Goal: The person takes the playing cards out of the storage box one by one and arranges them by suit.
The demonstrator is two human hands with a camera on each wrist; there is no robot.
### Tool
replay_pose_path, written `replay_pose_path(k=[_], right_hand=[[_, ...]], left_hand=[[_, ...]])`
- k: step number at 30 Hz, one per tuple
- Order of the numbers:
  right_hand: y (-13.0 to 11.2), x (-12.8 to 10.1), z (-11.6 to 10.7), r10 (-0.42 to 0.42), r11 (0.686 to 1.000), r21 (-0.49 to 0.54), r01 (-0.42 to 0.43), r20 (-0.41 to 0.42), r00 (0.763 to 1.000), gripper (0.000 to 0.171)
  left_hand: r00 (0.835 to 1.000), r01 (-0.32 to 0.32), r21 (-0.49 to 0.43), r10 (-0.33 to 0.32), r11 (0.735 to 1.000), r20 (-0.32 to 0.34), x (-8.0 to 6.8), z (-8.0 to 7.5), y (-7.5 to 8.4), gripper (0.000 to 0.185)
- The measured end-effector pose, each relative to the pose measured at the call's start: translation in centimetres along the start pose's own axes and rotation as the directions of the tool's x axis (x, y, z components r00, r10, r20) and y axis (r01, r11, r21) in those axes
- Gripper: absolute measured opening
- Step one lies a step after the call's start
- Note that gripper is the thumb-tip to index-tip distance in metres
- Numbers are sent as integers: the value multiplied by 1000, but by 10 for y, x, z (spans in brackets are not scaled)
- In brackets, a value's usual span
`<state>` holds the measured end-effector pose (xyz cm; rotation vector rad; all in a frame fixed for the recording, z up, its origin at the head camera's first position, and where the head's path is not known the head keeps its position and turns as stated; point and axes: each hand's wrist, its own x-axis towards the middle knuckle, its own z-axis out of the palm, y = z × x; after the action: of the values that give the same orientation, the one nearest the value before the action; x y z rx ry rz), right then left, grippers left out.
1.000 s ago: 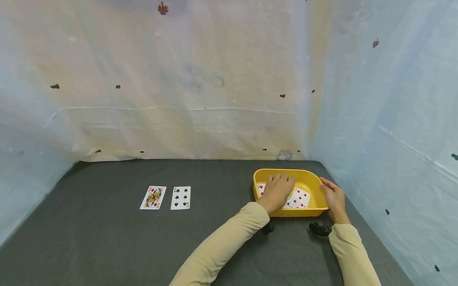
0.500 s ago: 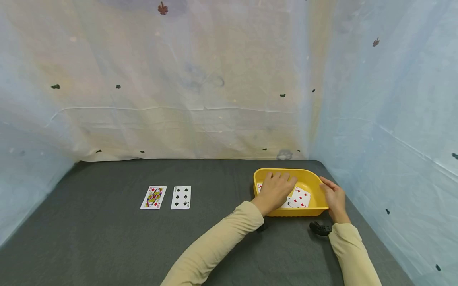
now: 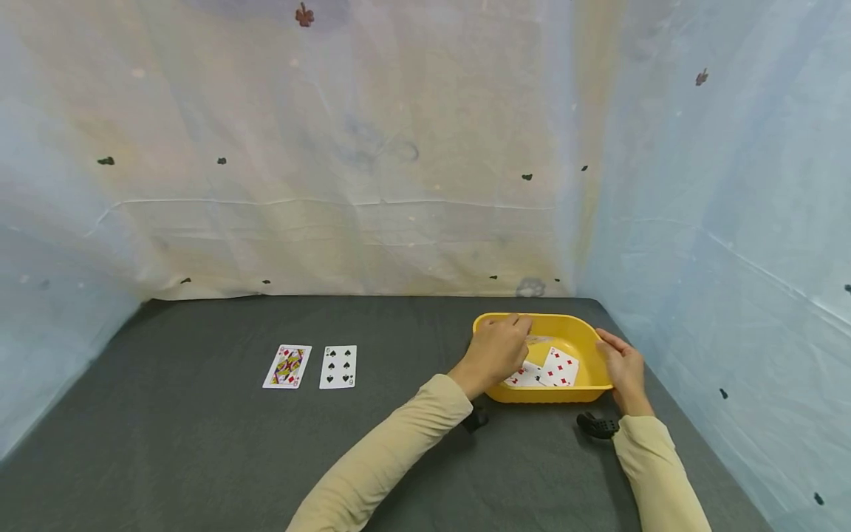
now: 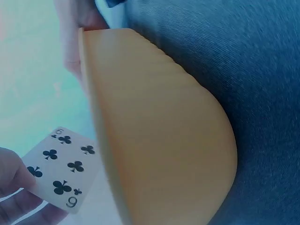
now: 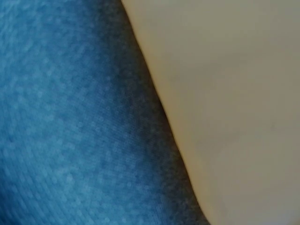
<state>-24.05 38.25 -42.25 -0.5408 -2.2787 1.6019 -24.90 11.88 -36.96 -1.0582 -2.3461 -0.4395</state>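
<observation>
A yellow bin (image 3: pixel 538 396) stands at the right of the table. My left hand (image 3: pixel 497 353) is raised over its left side in the head view. In the left wrist view the fingers and thumb (image 4: pixel 11 173) pinch a six of clubs playing card (image 4: pixel 70 164) by its edge, beside the bin's rim. My right hand (image 3: pixel 623 366) grips the bin's right rim, thumb and fingers on either side. Inside the bin lie a diamonds card (image 3: pixel 561 367) and at least one other card (image 3: pixel 527 375), partly overlapping. The right wrist view shows only the bin's outer wall (image 5: pixel 243 103) and cloth.
On the left half of the dark grey table (image 3: pixel 199 443) a queen of diamonds (image 3: pixel 287 366) and a six of spades (image 3: pixel 337 367) lie face up side by side. A pale patterned sheet (image 3: pixel 372 148) hangs behind the table and along both sides.
My left hand has lifted and shifted left from inside the bin, and now pinches the six of clubs. My right hand has stayed on the rim.
</observation>
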Motion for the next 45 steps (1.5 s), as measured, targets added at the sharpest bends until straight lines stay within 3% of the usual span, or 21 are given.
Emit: replay_pose_path(k=[3, 6, 12, 17, 19, 21, 27, 29, 32, 36, 45], right_hand=[[0, 1, 1, 8, 1000, -5, -8, 2, 1000, 42], [0, 1, 1, 19, 1000, -13, -19, 1, 1000, 42], [2, 3, 2, 20, 1000, -7, -20, -10, 1000, 42], [1, 3, 2, 19, 1000, -13, -19, -9, 1000, 42], [1, 3, 1, 29, 1000, -9, -29, -6, 1000, 43], [0, 2, 0, 34, 999, -5, -34, -4, 999, 43], [2, 1, -4, 27, 1000, -9, -27, 8, 1000, 46], [3, 1, -5, 28, 1000, -9, -28, 9, 1000, 46], [5, 0, -6, 33, 999, -3, -33, 11, 999, 46], [3, 1, -7, 25, 1000, -4, -25, 15, 1000, 46], [3, -1, -8, 23, 1000, -22, -23, 25, 999, 47]], left_hand=[[998, 36, -184, -46, 982, -48, -3, -3, -7, 8], [991, 75, -357, -109, 931, -77, -6, -7, -12, 10], [966, 164, -595, -249, 787, -64, -13, -13, -19, 6], [925, 283, -695, -379, 661, 16, -19, -18, -23, 6], [901, 337, -731, -429, 594, 66, -22, -20, -25, 6], [874, 380, -773, -471, 508, 120, -25, -22, -27, 7], [788, 447, -873, -549, 196, 280, -36, -26, -38, 17], [768, 457, -881, -556, 125, 319, -41, -28, -42, 19], [744, 466, -883, -559, 44, 365, -48, -31, -49, 17], [721, 466, -884, -568, -27, 397, -58, -35, -56, 12], [692, 477, -875, -576, -87, 434, -83, -42, -70, 10]])
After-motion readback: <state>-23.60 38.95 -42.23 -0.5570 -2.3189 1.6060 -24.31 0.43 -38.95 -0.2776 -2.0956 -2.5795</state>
